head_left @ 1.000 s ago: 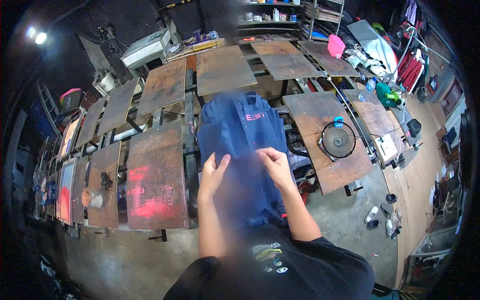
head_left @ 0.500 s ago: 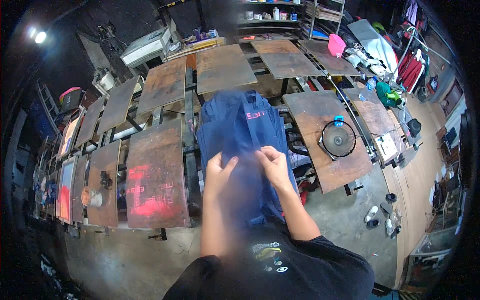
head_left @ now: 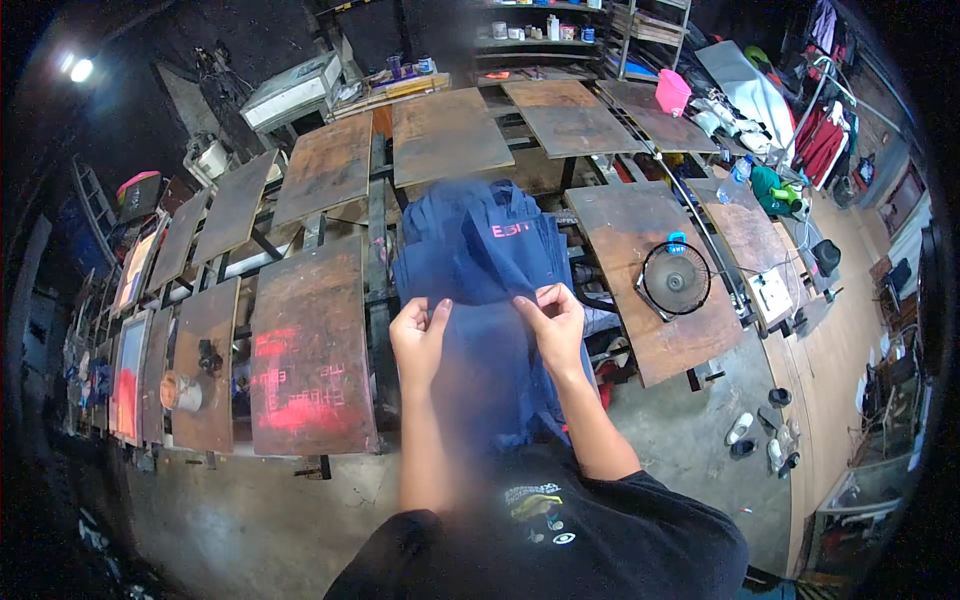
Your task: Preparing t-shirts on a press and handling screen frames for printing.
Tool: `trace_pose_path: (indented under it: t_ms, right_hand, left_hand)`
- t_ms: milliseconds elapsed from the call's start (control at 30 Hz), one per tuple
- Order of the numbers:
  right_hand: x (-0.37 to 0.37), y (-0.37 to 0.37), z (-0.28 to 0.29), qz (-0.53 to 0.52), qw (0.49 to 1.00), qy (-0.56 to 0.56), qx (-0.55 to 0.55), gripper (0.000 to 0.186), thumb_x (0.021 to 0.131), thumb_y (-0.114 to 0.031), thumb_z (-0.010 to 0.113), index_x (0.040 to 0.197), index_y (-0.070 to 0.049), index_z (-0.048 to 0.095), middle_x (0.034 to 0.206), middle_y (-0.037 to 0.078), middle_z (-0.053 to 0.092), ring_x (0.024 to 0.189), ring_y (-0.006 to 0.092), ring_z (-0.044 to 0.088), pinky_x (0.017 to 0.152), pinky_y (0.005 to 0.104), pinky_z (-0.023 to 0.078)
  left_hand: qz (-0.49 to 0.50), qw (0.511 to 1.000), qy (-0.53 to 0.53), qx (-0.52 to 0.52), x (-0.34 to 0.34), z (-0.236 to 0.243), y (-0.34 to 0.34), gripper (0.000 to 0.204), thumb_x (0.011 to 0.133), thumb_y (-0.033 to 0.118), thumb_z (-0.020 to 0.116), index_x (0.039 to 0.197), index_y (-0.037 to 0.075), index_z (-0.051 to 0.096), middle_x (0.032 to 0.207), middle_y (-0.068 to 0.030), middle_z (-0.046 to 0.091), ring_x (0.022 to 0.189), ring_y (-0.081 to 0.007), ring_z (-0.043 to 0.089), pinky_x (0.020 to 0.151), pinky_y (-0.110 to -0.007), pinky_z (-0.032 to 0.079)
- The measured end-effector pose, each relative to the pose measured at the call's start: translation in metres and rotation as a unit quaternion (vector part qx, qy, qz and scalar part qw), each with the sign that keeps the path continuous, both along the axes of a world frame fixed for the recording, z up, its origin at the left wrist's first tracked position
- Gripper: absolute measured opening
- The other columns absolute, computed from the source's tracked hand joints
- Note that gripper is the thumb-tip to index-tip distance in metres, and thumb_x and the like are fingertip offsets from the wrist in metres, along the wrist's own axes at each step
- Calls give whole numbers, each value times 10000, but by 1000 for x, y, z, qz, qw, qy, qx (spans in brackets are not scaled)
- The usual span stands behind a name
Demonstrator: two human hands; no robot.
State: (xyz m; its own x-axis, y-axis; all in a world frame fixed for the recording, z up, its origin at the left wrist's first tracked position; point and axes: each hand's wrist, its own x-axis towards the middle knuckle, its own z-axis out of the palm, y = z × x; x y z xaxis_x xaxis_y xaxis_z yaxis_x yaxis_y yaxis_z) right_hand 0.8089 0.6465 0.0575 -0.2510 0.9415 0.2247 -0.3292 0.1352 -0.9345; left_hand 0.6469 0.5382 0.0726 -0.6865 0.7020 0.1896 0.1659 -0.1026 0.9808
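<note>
Overhead, rusty brown platens ringing cluttered workshop, concrete floor.

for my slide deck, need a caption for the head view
Both hands, left hand and right hand, pinch a navy garment over a printing platen.

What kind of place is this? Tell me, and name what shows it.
Most likely a screen-printing workshop: rows of flat rusty-brown boards on a metal frame, one smeared with pink ink, a dark blue garment laid out, and shelves of small containers behind.

Dim workshop — rusty brown pallet boards on frames, grey concrete floor, cluttered shelves.
</note>
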Motion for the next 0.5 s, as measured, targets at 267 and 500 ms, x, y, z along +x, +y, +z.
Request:
trace_pose_path:
  t_ms: [267, 500]
  right_hand:
    - [-4, 2, -6, 49, 998, -33, -33, 105, 855, -84, 740, 877, -11, 667, 833, 1, 626, 751, 48, 532, 668, 207, 419]
    - [0, 3, -4, -20, 999, -28, -15, 119, 846, -87, 757, 828, 3, 683, 771, -30, 631, 705, 42, 536, 652, 210, 428]
  left_hand:
    - [-66, 997, 51, -10, -10, -6, 0, 278, 870, 202, 735, 880, -2, 547, 772, 12, 483, 724, -99, 469, 653, -272, 414]
    - [-178, 973, 81, -125, -6, -17, -6, 361, 881, 227, 751, 1087, -48, 642, 1002, -72, 702, 890, -141, 634, 841, -297, 508]
